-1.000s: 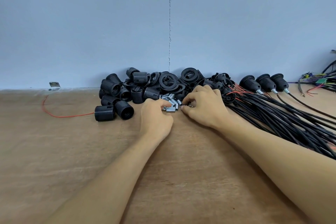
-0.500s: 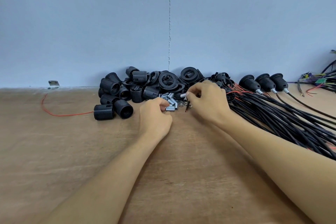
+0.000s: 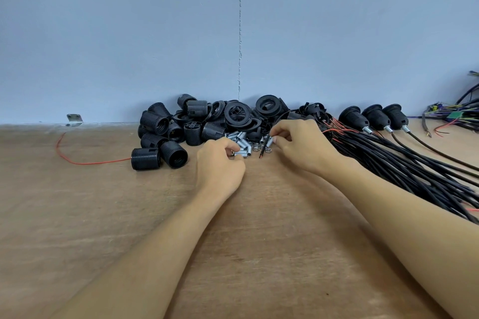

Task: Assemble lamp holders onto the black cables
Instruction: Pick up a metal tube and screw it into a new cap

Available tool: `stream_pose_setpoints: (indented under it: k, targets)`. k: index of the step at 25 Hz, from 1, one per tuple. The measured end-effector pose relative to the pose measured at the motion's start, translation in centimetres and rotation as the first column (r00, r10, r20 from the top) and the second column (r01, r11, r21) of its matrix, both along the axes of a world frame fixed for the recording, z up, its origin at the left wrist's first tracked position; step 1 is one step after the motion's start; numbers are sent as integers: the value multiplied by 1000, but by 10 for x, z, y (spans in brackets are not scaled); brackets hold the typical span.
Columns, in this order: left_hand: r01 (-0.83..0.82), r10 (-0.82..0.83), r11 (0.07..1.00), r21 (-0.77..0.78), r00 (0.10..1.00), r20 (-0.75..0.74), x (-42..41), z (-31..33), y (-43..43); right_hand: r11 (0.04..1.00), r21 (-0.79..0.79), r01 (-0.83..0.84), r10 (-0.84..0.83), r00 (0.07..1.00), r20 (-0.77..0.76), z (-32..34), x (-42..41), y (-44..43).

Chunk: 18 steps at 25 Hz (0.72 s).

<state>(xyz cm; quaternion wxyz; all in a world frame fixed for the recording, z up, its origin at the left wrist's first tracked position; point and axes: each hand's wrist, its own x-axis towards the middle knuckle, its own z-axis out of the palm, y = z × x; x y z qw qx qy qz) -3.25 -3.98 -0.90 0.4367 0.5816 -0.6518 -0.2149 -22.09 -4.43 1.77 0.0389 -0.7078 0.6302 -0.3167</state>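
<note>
Black cable end [image 3: 264,146] sits pinched between thumb and fingers of the right hand [image 3: 300,145], its red-tipped end pointing down just above the table [image 3: 77,215]. Left hand [image 3: 220,166] is curled, fingertips pinching a metal tube [image 3: 235,154] at the near edge of the tube pile [image 3: 243,140]. Lamp holder heap [image 3: 207,122] lies behind against the wall. Cable bundle [image 3: 401,163] fans right; three fitted holders [image 3: 373,118] lie beyond it. Moulded marks on one holder: too small to read. Loose red wire [image 3: 85,162] lies left.
</note>
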Motion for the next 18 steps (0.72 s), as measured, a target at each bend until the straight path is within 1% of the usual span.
stream_pose_setpoints:
  k: [5,11,18]
  targets:
    - [-5,5,1000,-2,1000,8,0,0,0,1000,-5,-22,21,994,-106,-1,1,-1]
    - [-6,6,1000,-15,1000,2,0,0,0,994,-4,-105,101,966,-237,0,3,6]
    - [7,-7,998,-61,1000,10,1,2,4,999,9,-33,34,991,-129,-7,12,10]
